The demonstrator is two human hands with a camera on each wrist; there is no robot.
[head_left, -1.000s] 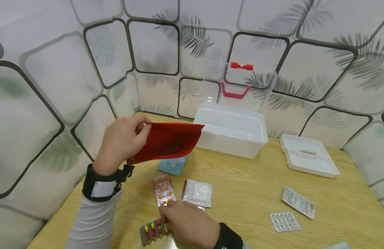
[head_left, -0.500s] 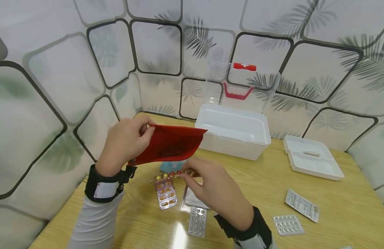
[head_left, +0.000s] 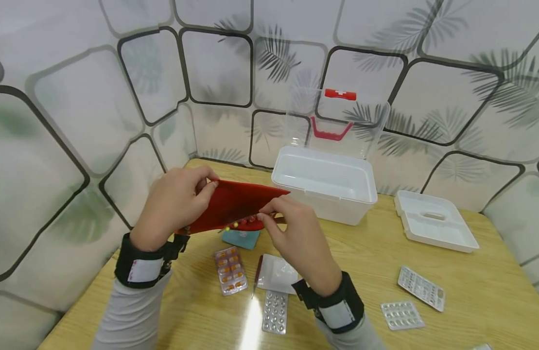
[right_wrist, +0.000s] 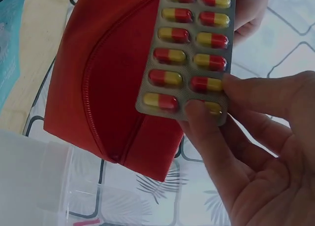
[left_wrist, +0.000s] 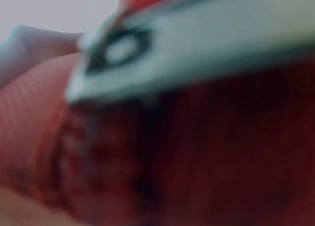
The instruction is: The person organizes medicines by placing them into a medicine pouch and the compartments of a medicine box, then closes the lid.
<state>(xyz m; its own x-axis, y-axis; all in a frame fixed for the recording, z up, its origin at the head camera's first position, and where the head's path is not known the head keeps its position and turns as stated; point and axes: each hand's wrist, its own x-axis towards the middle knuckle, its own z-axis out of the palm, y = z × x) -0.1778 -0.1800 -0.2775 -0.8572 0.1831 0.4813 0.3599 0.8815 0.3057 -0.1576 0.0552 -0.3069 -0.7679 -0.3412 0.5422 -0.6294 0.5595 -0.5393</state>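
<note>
My left hand (head_left: 179, 206) grips the top corner of a red zippered pouch (head_left: 240, 194), raised above the table with its mouth spread apart. The zipper (right_wrist: 88, 95) curves along the opening in the right wrist view. My right hand (head_left: 302, 238) pinches one end of a blister pack of red and yellow capsules (right_wrist: 189, 53) between thumb and fingers. The pack's far end points into the pouch's mouth. The left wrist view is blurred, with red cloth (left_wrist: 221, 152) and a pale strip (left_wrist: 197, 44) close up.
Below lie a blister pack of orange capsules (head_left: 231, 271), a white packet (head_left: 278, 274), a silver blister pack (head_left: 275, 312) and a teal packet (head_left: 241, 239). A white box (head_left: 323, 194) with raised clear lid stands behind, a white tray (head_left: 435, 221) beside it. Two more blister packs (head_left: 402, 315) lie right.
My right hand has picked the red and yellow capsule pack off the table and brought it up to the pouch's mouth. The left hand keeps its grip on the pouch.
</note>
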